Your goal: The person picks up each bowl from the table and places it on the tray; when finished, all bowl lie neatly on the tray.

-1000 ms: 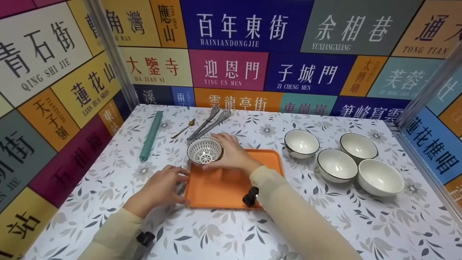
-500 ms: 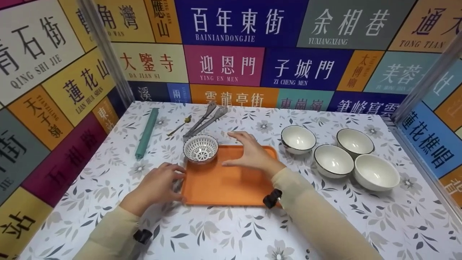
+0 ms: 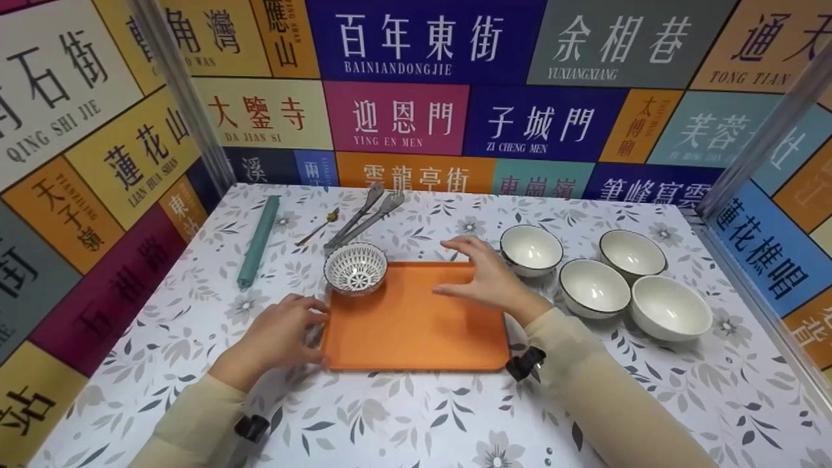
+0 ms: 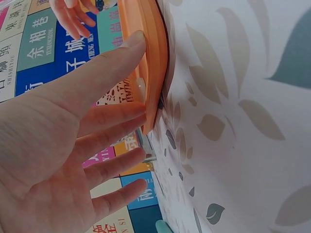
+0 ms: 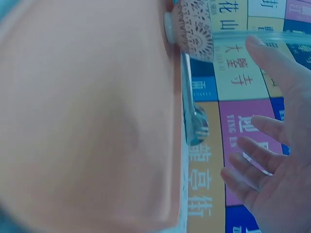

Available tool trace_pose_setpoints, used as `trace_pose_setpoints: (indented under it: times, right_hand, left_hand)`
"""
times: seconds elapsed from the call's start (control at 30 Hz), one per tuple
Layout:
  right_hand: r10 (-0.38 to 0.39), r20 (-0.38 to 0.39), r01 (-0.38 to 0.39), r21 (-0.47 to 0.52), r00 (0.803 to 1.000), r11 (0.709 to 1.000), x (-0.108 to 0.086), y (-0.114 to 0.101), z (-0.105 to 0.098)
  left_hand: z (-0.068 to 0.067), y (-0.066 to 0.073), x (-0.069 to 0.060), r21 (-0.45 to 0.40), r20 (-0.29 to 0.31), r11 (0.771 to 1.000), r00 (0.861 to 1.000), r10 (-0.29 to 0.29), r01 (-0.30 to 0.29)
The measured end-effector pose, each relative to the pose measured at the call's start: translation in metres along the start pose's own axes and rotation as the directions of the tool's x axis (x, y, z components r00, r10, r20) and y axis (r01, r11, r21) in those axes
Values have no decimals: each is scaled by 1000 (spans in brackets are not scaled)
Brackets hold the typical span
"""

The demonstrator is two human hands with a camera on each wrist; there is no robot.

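A small patterned bowl (image 3: 356, 269) stands on the far left corner of an orange tray (image 3: 416, 325). My left hand (image 3: 276, 335) is at the tray's left edge, its thumb and fingertips touching or very near the rim; in the left wrist view the thumb (image 4: 114, 60) lies against the orange side. Over the tray's right part hovers my right hand (image 3: 487, 276), thumb and fingers spread apart with nothing between them. In the right wrist view that hand (image 5: 279, 160) is well apart from the bowl (image 5: 194, 29).
Several cream bowls, among them a dark-rimmed one (image 3: 531, 250) and a plain one (image 3: 671, 307), stand on the right. Behind the tray lie metal tongs (image 3: 364, 218) and a small spoon (image 3: 318, 227). A rolled green cloth or mat (image 3: 259, 240) lies at left. Printed walls enclose the table.
The right hand has let go of the patterned bowl and moved right, away from it. The bowl stays on the tray's far left corner. The left hand has stayed beside the tray.
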State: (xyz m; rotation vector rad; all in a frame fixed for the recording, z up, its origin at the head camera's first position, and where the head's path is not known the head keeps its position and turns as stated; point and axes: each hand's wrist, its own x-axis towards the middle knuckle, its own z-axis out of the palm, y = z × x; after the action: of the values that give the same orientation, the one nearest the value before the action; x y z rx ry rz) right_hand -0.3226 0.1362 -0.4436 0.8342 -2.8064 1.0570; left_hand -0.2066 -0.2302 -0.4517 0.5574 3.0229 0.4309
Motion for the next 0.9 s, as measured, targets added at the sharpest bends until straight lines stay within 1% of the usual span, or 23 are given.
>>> trace_pose_setpoints:
  times: [0.17,0.3,0.4,0.5,0.63,0.73,0.8,0.9]
  right_hand:
    - [-5,-28,6,16,1000,1000,-12,9,-15]
    - [26,-51,-26,-12,998,1000,-21,17,-28]
    - [46,-67,-48,-34,997,998,-24,24,-37]
    - [65,-73,-66,-20,995,998,-25,31,-45]
    - [91,-93,-94,-28,991,995,-28,42,-54]
    - [104,-110,-111,-58,988,992,-30,51,-62]
    - [120,-114,-128,-63,986,990,-32,57,-67]
    - [164,-111,-172,-75,980,982,-33,65,-75]
  left_hand:
    - [1,0,1,-1,5,1000,1000,-1,1]
    - [1,0,0,-6,4,1000,1000,-3,3]
    - [0,-1,-1,-11,8,1000,1000,-16,17]
    - [-1,-1,-2,-9,10,1000,1000,-24,24]
    - [-1,-1,-2,8,4,1000,1000,1,-1]
    - [-1,0,-1,19,2,1000,1000,17,-17]
    - [-1,1,-1,19,4,1000,1000,17,-18]
    - [-2,2,1,13,9,1000,1000,15,-15]
